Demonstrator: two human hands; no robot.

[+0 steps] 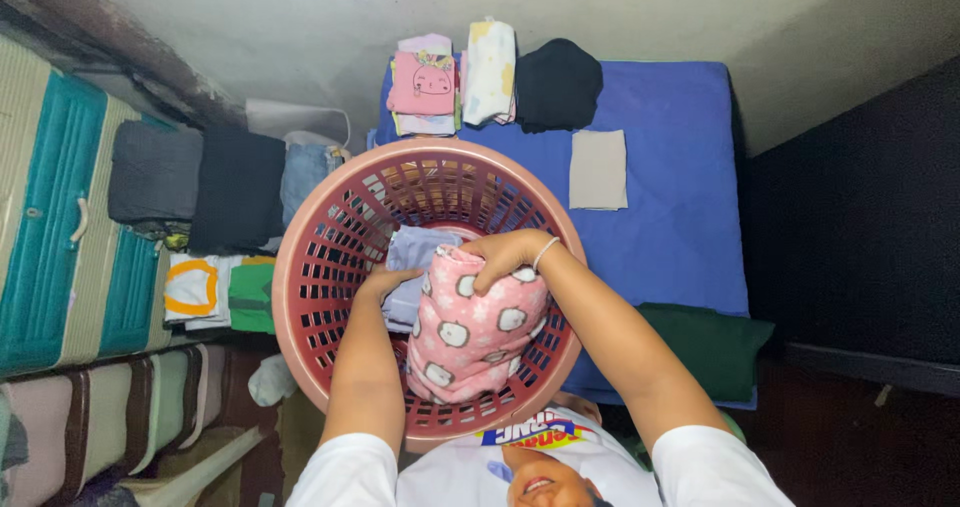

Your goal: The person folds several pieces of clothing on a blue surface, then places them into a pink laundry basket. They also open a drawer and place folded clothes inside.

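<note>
A round pink plastic laundry basket stands in front of me. Inside it lie a pink garment with white animal spots and a lavender garment. My right hand, with a thin bracelet at the wrist, grips the top of the pink garment. My left hand reaches into the basket and rests on the lavender garment, just left of the pink one; whether its fingers grip the cloth is hidden.
Beyond the basket, a blue mat carries folded piles: pink, white-yellow, black, beige. Left are folded grey, black, denim and green clothes beside a teal striped cushion.
</note>
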